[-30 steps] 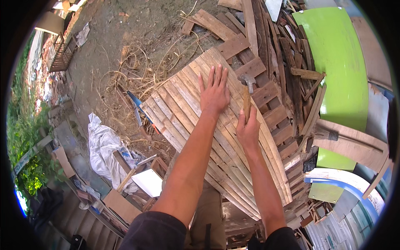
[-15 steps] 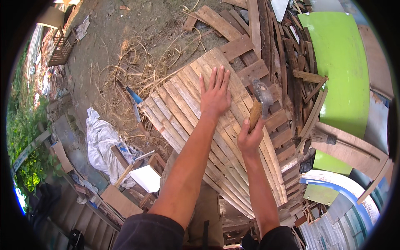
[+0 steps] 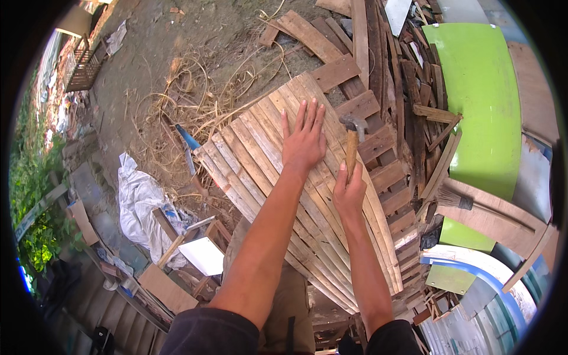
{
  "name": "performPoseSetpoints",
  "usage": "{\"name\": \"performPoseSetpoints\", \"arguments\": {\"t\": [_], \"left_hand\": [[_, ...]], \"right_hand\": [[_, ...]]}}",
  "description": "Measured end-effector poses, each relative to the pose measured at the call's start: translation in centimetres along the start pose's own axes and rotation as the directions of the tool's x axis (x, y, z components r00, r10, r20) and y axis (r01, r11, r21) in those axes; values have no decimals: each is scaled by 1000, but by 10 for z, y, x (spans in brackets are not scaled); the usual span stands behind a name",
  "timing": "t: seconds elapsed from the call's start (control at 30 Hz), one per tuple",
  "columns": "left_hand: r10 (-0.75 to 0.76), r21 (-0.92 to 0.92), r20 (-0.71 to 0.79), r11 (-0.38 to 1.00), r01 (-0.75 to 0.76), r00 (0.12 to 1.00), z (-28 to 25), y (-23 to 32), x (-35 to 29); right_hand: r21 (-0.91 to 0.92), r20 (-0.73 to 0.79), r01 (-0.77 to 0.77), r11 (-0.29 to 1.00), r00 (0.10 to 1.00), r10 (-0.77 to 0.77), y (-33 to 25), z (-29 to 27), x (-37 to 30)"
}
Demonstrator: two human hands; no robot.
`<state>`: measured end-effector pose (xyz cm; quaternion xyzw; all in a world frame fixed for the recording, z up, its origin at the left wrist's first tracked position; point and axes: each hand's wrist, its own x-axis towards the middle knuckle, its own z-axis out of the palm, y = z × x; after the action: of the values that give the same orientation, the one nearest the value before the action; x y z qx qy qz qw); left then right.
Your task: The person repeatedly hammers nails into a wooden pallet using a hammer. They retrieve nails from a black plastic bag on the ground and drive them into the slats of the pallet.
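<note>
A panel of pale bamboo slats (image 3: pixel 248 139), laid side by side, slants across the middle in front of me. My left hand (image 3: pixel 304 142) rests flat on its upper part, fingers stretched forward and slightly apart. In my right hand (image 3: pixel 349 194) is a hammer (image 3: pixel 351 148), gripped by its wooden handle. Its metal head points away from me, over the panel's right edge. Whether the hammer head touches anything is hard to tell. Under the panel's right side shows a rack of brown wooden slats (image 3: pixel 387 177).
Loose fibre strips (image 3: pixel 195 89) and a blue-ended saw-like tool (image 3: pixel 188 137) lie on the dirt at left. A white sack (image 3: pixel 139 195) is crumpled nearer me. Stacked scrap boards (image 3: pixel 408 83), a bright green sheet (image 3: pixel 479 106) and a brush (image 3: pixel 455 200) occupy the right.
The hammer in my right hand has swung left and slightly down, its head now turned and sharper in outline. My left hand keeps its place on the slats. The view has shifted slightly.
</note>
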<state>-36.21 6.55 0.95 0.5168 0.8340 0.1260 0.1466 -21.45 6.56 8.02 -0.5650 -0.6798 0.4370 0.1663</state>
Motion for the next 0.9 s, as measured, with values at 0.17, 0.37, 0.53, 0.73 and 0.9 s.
{"name": "performPoseSetpoints", "arguments": {"t": [0.17, 0.37, 0.53, 0.73, 0.9], "left_hand": [[15, 9, -17, 1000, -14, 1000, -2, 2, 1], [15, 0, -15, 1000, -15, 1000, -3, 3, 2], [7, -3, -24, 1000, -7, 1000, -2, -1, 1], [31, -13, -60, 999, -32, 998, 1, 0, 4], [69, -38, -69, 997, -71, 995, -1, 3, 0]], "right_hand": [[16, -68, 100, 995, 993, -99, 2, 2, -4], [34, -110, 157, 987, 982, -153, 0, -1, -3], [-86, 68, -33, 996, 997, 39, -9, -6, 11], [-145, 72, -23, 989, 997, 34, 2, -2, 18], [-32, -116, -145, 989, 983, 141, -4, -23, -20]]}}
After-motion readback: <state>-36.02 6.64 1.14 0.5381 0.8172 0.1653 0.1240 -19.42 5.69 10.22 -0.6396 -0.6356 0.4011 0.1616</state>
